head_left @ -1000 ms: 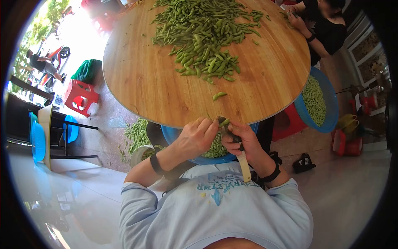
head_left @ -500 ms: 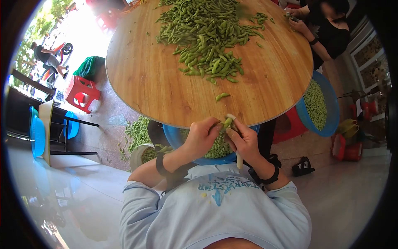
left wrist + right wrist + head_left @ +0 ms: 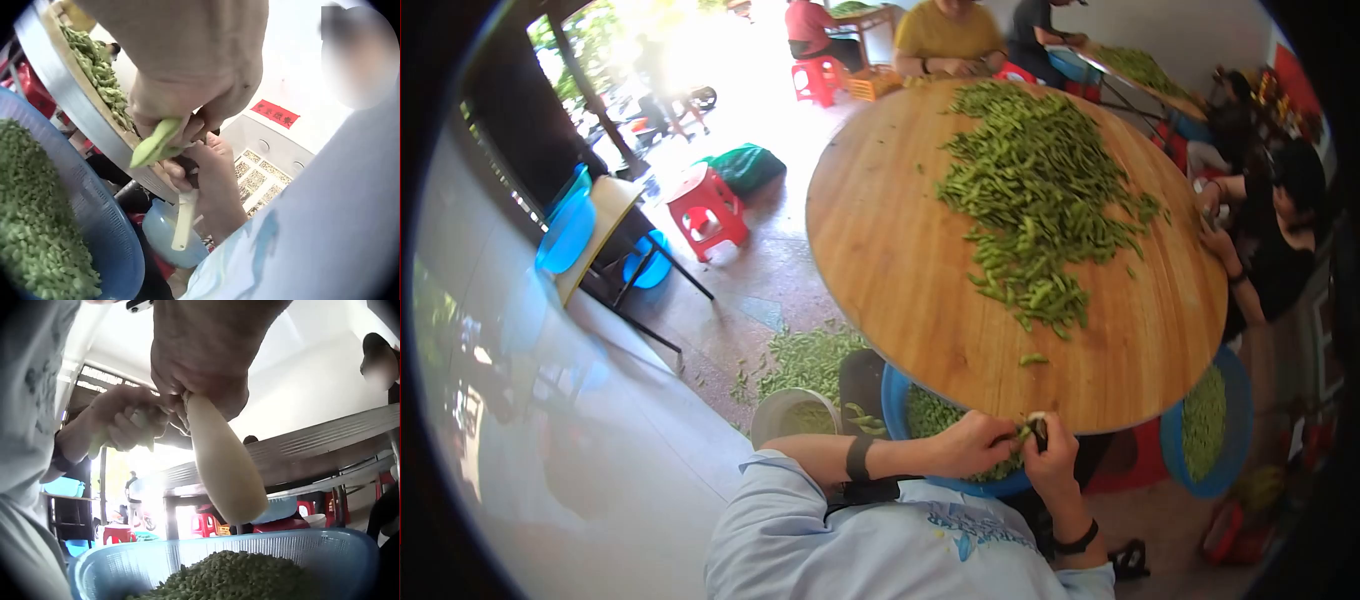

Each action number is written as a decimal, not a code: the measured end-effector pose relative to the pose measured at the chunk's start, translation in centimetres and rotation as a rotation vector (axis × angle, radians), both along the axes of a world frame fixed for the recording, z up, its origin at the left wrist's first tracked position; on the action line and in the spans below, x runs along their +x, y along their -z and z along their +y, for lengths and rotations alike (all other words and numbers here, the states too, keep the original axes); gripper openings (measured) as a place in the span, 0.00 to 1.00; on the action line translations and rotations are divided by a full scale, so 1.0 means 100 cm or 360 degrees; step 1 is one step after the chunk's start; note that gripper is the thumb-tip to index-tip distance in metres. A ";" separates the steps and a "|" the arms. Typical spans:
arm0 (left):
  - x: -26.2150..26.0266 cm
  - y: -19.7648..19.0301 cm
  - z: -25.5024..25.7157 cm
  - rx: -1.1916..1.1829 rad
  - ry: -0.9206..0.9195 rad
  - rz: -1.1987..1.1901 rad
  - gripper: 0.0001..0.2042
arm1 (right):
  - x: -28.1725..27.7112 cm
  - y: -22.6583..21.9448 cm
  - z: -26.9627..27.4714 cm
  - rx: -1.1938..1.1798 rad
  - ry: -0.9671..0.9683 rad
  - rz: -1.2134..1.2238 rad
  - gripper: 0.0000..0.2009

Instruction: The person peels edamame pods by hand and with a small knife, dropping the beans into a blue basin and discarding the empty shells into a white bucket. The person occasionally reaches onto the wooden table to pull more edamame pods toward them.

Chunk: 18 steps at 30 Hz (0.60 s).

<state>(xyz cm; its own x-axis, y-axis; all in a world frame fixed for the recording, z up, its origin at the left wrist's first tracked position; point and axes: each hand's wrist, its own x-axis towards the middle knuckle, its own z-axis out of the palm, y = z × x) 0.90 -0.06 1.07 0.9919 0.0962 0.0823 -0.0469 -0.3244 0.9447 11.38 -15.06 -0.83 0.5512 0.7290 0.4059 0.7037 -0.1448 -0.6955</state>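
In the head view my left hand (image 3: pixel 975 442) and right hand (image 3: pixel 1050 455) meet over a blue basin (image 3: pixel 892 400) at the table's near edge. Green edamame pods (image 3: pixel 156 145) poke out from my left hand's fingers in the left wrist view. My right hand grips a tool with a cream handle (image 3: pixel 184 222); its dark end lies mostly hidden among the fingers. From the right wrist, the handle (image 3: pixel 225 462) slants down large in front. Shelled green beans (image 3: pixel 231 575) fill the basin below. The fingertips of both hands come together around the pods.
On the round wooden table (image 3: pixel 880 240) lies a heap of pods (image 3: pixel 1040 190), with one lone pod (image 3: pixel 1033 359) nearer me. A pale bucket (image 3: pixel 795 415) stands at left by scattered pods (image 3: pixel 815 360). Another bean-filled blue basin (image 3: pixel 1170 440) is at right. Other people (image 3: pixel 948 38) sit around.
The head view has swung up and to the left, so the table and hands appear lower and further right. Both hands stay together; the right fingers have shifted around the tool.
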 end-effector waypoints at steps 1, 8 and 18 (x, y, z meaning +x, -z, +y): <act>-0.002 -0.003 0.003 0.0009 -0.0040 -0.0013 0.10 | -0.001 -0.005 -0.003 -0.0025 -0.0002 0.0143 0.11; -0.008 0.006 0.021 -0.0791 -0.0038 0.0020 0.11 | -0.012 -0.017 -0.010 0.0043 -0.0150 0.1145 0.09; -0.003 0.006 0.011 -0.1225 0.0147 0.0085 0.09 | -0.009 -0.006 -0.002 0.0345 -0.0216 0.1738 0.03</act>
<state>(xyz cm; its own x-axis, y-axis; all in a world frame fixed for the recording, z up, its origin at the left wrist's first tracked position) 0.63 1.08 0.43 0.9995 0.0237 -0.0224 0.0102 0.4268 0.9043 10.47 -15.21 -0.26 0.6103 0.7829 -0.1207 -0.2982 0.0858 -0.9507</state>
